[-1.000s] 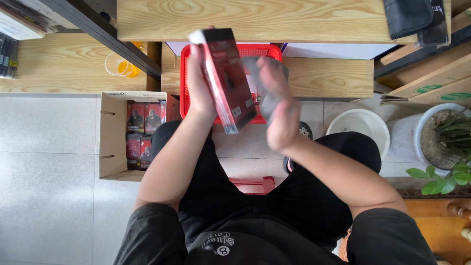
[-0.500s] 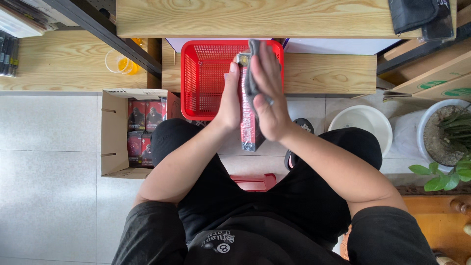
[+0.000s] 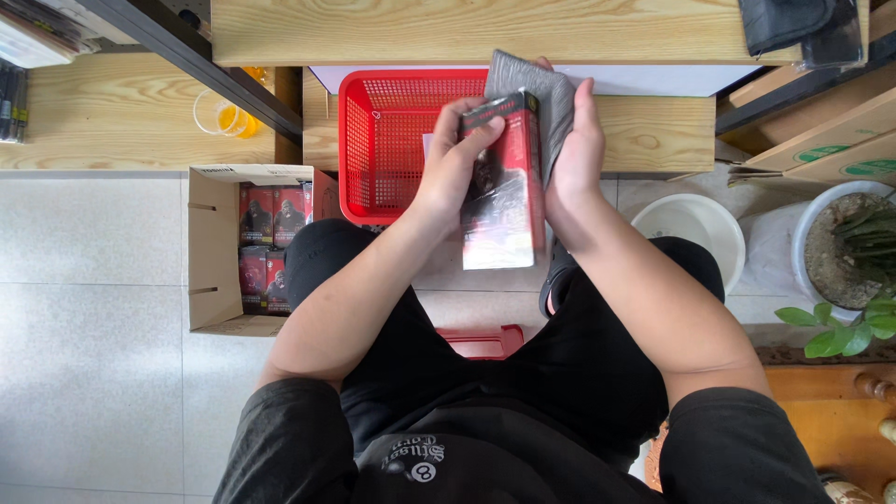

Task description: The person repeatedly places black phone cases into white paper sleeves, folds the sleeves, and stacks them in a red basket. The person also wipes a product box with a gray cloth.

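A red and black box (image 3: 502, 187) is gripped by the left hand (image 3: 455, 168) above the red basket's (image 3: 392, 140) right edge; a grey cloth (image 3: 546, 103) is pressed against it by the right hand (image 3: 577, 159).

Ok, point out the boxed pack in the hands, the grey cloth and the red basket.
boxed pack (image 3: 504, 196), head view, glossy front face.
grey cloth (image 3: 537, 93), head view, upper fold.
red basket (image 3: 392, 140), head view, mesh floor.

Both bare forearms reach forward from the seated person's lap, elbows bent and apart. The left hand (image 3: 457, 159) is raised with fingers curled and thumb forward in a grip. The right hand (image 3: 579, 140) stands upright close beside it, fingers extended, palm facing left.
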